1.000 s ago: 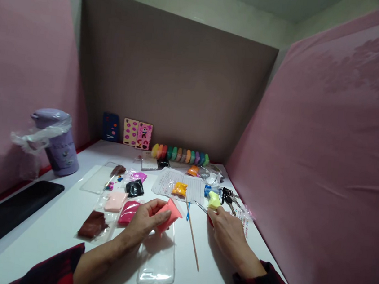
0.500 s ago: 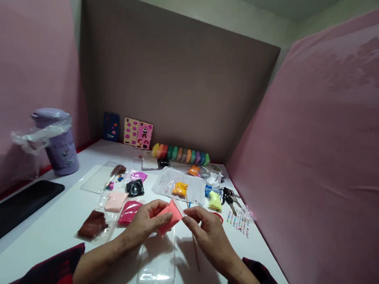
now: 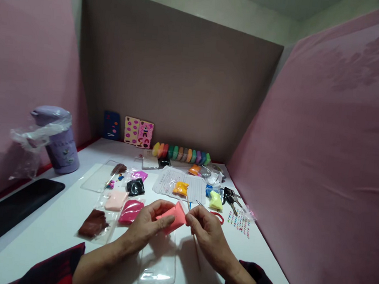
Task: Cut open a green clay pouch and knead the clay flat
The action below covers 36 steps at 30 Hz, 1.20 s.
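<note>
We have released the scissors (image 3: 217, 217), now lying just beyond our right hand (image 3: 206, 228), and brought that hand to the coral packet (image 3: 177, 214); both hands now engage it. Above the near clear case (image 3: 157, 272), our left hand (image 3: 149, 221) grips its left side; right thumb and forefinger pinch its right corner.

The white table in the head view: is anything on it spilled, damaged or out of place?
Nothing looks clearly spilled. The bunch of metal keys may be out of place, lying beside the pale yellow lump. The dark brown clay-like block has a ragged edge, as if a piece was torn off.
</note>
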{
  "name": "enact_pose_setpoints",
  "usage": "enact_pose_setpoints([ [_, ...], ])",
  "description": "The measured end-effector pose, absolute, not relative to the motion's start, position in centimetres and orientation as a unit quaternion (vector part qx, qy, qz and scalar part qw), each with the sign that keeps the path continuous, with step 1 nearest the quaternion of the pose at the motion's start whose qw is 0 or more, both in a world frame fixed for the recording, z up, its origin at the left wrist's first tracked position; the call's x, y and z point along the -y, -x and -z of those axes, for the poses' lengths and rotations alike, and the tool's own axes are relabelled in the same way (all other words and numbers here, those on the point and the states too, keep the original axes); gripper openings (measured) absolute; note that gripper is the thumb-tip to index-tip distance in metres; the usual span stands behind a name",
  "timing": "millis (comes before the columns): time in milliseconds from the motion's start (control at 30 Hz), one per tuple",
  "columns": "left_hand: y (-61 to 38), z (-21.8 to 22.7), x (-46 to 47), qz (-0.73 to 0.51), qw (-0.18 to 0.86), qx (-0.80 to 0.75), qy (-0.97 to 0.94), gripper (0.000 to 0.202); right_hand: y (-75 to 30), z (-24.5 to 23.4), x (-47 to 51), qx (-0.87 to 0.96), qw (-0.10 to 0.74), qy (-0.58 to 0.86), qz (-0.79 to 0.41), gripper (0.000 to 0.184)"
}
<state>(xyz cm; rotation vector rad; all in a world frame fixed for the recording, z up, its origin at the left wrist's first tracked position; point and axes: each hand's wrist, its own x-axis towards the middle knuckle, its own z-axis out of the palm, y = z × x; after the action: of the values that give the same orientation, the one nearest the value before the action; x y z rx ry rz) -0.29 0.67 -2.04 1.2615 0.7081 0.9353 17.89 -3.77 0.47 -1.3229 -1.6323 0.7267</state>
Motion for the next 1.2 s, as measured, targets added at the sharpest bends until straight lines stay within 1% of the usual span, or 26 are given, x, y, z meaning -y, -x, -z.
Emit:
enact_pose_setpoints([
  [100,0.4,2.1,-0.8,-0.421,0.633,-0.324,-0.563,0.04,-20.4,-1.0,2.8,0.641,0.45,0.559,-0.27,0.021],
  [200,0.4,2.1,-0.9,-0.415,0.636,-0.322,-0.565,0.041,-24.4,-1.8,1.7,0.601,0.454,0.607,-0.253,0.021],
  [400,0.4,2.2,-0.8,-0.399,0.643,-0.329,-0.565,0.04,-31.4,-2.6,1.1,0.575,0.395,0.666,-0.264,0.025],
  [500,0.3,2.3,-0.9,-0.397,0.644,-0.333,-0.564,0.04,-33.3,-1.9,1.0,0.58,0.354,0.687,-0.257,0.027],
  [567,0.3,2.4,-1.0,-0.399,0.644,-0.333,-0.561,0.04,-34.1,-1.0,0.7,0.584,0.333,0.705,-0.228,0.025],
  [733,0.3,2.7,-1.1,-0.402,0.639,-0.338,-0.562,0.04,-34.9,0.7,-0.3,0.573,0.298,0.757,-0.1,0.017],
  [900,0.3,2.8,-1.1,-0.4,0.638,-0.346,-0.559,0.038,-33.9,-0.1,-0.3,0.572,0.284,0.769,-0.025,0.024],
  [1033,0.3,2.4,-1.1,-0.421,0.627,-0.333,-0.565,0.023,-32.4,-1.1,-0.3,0.581,0.287,0.762,0.0,0.027],
  [1200,0.4,2.3,-1.0,-0.423,0.628,-0.316,-0.572,0.024,-30.1,-1.2,-0.2,0.575,0.312,0.754,0.05,0.031],
])
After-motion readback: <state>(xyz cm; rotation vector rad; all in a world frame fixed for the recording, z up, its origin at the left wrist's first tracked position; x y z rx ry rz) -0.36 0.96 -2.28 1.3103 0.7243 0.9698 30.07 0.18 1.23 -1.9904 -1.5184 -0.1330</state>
